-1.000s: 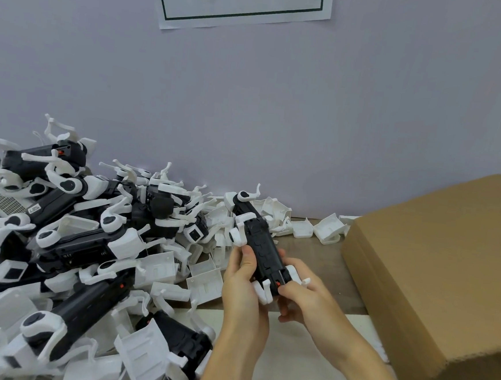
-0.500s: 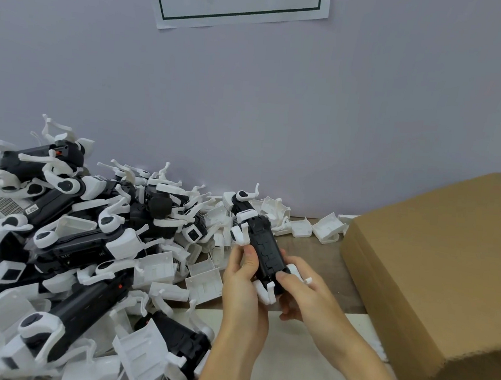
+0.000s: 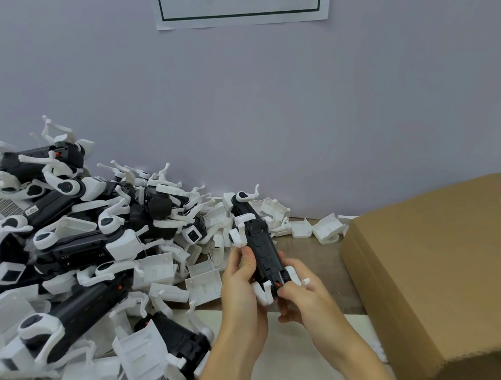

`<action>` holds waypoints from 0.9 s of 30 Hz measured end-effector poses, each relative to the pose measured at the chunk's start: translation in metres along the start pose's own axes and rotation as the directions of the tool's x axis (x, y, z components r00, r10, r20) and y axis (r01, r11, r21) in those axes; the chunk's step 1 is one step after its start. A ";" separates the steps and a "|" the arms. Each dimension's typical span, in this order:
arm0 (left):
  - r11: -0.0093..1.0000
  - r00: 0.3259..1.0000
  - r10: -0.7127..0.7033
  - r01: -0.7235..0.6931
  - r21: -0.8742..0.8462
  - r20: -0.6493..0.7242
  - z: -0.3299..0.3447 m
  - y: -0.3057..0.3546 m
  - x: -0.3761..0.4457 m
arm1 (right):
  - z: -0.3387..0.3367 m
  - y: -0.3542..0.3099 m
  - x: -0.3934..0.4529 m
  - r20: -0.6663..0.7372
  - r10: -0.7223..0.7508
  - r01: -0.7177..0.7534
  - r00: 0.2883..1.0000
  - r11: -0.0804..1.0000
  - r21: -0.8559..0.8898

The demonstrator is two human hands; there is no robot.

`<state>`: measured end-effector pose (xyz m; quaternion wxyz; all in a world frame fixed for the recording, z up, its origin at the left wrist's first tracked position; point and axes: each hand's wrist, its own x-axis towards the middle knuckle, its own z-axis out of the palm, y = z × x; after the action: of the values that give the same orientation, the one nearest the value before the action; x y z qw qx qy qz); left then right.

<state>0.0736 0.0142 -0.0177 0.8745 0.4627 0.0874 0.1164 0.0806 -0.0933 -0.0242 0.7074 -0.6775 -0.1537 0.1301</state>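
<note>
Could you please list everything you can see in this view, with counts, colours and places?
Held black unit: one, black with white clips, centre foreground.
Pile of units: too many to count, black and white, left.
Loose brackets: several, white, by the wall.
Cardboard box: one, brown, right.
Paper notice: one, white with green border, on the wall.
Table: one, brown wood, under the pile.
Left hand: one, grips the unit's left side.
Right hand: one, pinches its near end.

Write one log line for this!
left hand grips black-and-white part | right hand pinches its near end | pile left | cardboard box right
</note>
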 end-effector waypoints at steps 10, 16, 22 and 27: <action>0.998 0.997 -0.041 0.043 0.035 -0.070 0.003 0.000 0.002 | 0.000 0.000 0.002 -0.051 0.107 -0.108 0.993 0.994 -0.026; 0.997 0.976 -0.073 0.079 0.021 -0.204 0.005 0.001 0.003 | -0.003 0.001 0.003 -0.214 0.075 -0.064 0.974 0.996 0.056; 0.994 0.973 -0.014 0.040 0.107 -0.231 0.004 0.001 0.002 | -0.001 -0.006 0.000 -0.358 -0.246 0.228 0.901 0.969 -0.092; 0.995 0.982 0.023 -0.004 0.098 -0.189 0.004 0.003 -0.001 | 0.008 -0.007 -0.004 -0.272 -0.415 0.280 0.868 0.862 -0.422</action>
<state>0.0735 0.0121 -0.0130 0.8378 0.4921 0.1729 0.1616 0.0738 -0.0876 -0.0175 0.5947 -0.7705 -0.1671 -0.1571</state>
